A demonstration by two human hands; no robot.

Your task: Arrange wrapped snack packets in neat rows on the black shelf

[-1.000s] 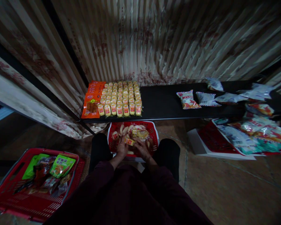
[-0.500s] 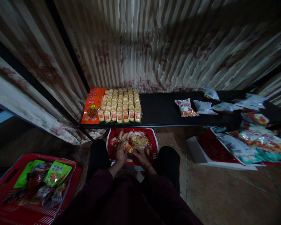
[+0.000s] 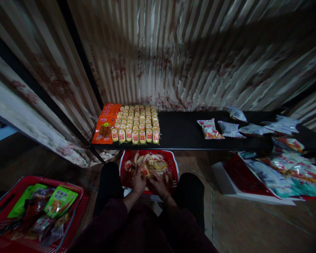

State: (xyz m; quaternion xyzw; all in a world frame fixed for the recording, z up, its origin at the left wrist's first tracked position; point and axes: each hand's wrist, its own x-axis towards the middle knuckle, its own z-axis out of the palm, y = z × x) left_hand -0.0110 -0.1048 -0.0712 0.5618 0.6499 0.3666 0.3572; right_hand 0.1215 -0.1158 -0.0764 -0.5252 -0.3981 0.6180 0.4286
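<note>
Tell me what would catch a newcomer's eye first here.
First, the tight rows of yellow wrapped snacks on the black shelf, beside orange packets. Below, the left hand holds a small packet over a red basket, the right hand close by. Bright green pouches glow at lower left.

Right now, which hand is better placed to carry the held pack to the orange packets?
Likely the left hand: it touches the pack and is nearer the orange packets; the right hand is farther off.
</note>
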